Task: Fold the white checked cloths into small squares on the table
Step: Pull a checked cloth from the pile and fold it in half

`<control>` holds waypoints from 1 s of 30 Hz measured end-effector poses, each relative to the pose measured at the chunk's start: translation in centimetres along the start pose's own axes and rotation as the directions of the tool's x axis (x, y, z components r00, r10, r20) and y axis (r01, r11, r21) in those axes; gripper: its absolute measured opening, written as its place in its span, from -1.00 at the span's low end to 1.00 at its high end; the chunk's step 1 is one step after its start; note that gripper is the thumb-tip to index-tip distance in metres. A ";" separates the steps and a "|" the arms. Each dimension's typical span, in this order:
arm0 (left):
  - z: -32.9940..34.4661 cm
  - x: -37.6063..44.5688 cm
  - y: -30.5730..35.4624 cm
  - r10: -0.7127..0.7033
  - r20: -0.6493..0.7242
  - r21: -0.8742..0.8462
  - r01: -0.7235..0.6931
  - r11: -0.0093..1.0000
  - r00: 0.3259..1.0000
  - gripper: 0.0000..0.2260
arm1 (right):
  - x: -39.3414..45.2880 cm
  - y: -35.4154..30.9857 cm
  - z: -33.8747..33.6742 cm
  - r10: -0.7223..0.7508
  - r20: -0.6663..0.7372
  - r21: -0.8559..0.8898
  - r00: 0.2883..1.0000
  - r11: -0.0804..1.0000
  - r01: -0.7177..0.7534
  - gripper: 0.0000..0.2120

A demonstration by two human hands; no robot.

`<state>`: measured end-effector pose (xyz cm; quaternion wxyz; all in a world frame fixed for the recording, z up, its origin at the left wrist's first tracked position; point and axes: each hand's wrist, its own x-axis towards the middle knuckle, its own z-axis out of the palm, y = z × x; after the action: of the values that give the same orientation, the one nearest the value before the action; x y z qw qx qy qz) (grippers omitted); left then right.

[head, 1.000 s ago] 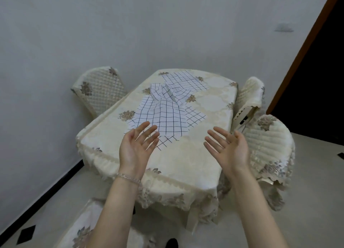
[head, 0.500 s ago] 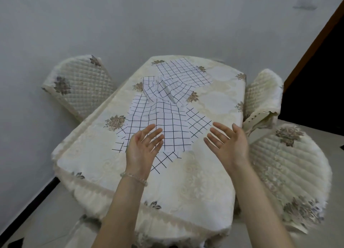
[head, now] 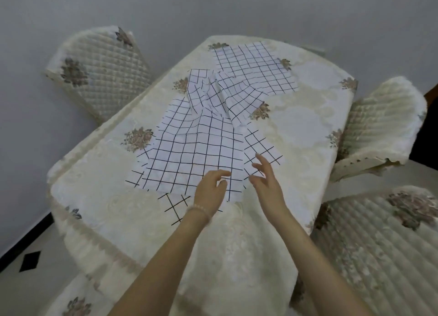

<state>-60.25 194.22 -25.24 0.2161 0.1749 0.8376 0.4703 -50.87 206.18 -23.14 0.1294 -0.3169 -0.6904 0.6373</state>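
Several white cloths with a black check lie overlapping along the middle of the table (head: 308,130). The nearest cloth (head: 196,157) lies flat on top, a crumpled one (head: 213,95) sits behind it, and another flat one (head: 256,66) is at the far end. My left hand (head: 209,192) hovers over the near right corner of the nearest cloth, fingers curled and apart. My right hand (head: 266,180) is just beside it at the cloth's right edge, fingers spread. Neither hand holds anything.
The table wears a cream floral cover that hangs over its edges. Quilted chairs stand at the far left (head: 99,69), at the right (head: 381,123) and at the near right (head: 388,249). A grey wall is behind, and a dark doorway at the far right.
Both hands have gone from raised, palms up, in front of the table down to the near right corner of the nearest cloth. The view has moved closer to the table.
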 end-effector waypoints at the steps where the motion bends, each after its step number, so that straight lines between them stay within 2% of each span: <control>1: 1.2 0.7 -1.0 0.038 0.035 0.157 -0.043 0.987 0.999 -0.72 | 0.7 0.9 0.1 -0.003 0.047 -0.072 0.999 0.997 0.006 -0.50; 3: 3.4 2.1 -2.9 0.026 0.140 0.417 -0.083 0.905 0.990 -0.68 | 2.3 2.8 0.1 0.007 0.144 -0.199 0.990 0.980 0.022 -0.46; 5: 4.5 2.9 -4.6 -0.047 0.228 0.617 -0.107 0.780 0.973 -0.65 | 3.2 4.2 0.2 0.032 0.231 -0.309 0.972 0.950 0.042 -0.44; 7: 5.3 3.1 -6.0 -0.090 0.283 0.733 -0.155 0.662 0.955 -0.62 | 3.8 5.6 0.2 0.069 0.287 -0.363 0.955 0.931 0.042 -0.42; 10: 5.8 3.1 -7.0 -0.052 0.294 0.795 -0.214 0.567 0.954 -0.60 | 4.3 6.8 0.1 0.144 0.328 -0.368 0.934 0.930 -0.015 -0.40; 12: 5.7 3.2 -7.1 0.000 0.287 0.793 -0.237 0.562 0.958 -0.59 | 4.3 7.1 0.0 0.173 0.331 -0.367 0.928 0.929 -0.042 -0.40; 15: 4.6 3.4 -6.5 0.089 0.280 0.703 -0.267 0.659 0.956 -0.57 | 4.0 7.2 -0.6 0.151 0.332 -0.390 0.931 0.921 -0.010 -0.37; 17: 3.3 3.2 -5.3 0.218 0.249 0.638 -0.329 0.696 0.944 -0.58 | 3.8 6.6 -1.2 0.092 0.320 -0.398 0.943 0.916 0.046 -0.35; 20: 1.2 2.7 -2.7 0.470 0.177 0.578 -0.477 0.662 0.865 -0.60 | 4.1 5.3 -2.0 -0.088 0.298 -0.464 0.951 0.857 0.225 -0.34; 24: -1.9 1.2 2.4 0.648 0.149 0.556 -0.605 0.570 0.747 -0.62 | 4.9 2.6 -2.1 -0.256 0.251 -0.537 0.933 0.765 0.354 -0.32; 28: -5.8 -0.6 6.6 0.736 0.088 0.507 -0.666 0.547 0.671 -0.69 | 5.1 -0.3 -2.2 -0.404 0.114 -0.522 0.908 0.753 0.401 -0.57; 30: -8.2 -1.5 8.7 0.741 0.021 0.419 -0.678 0.603 0.671 -0.69 | 4.6 -1.4 -2.4 -0.404 0.019 -0.478 0.915 0.800 0.363 -0.67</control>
<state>-62.51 192.00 -13.63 -0.0946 0.4959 0.7886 0.3511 -53.39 210.86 -22.43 0.2035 -0.2188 -0.8680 0.3966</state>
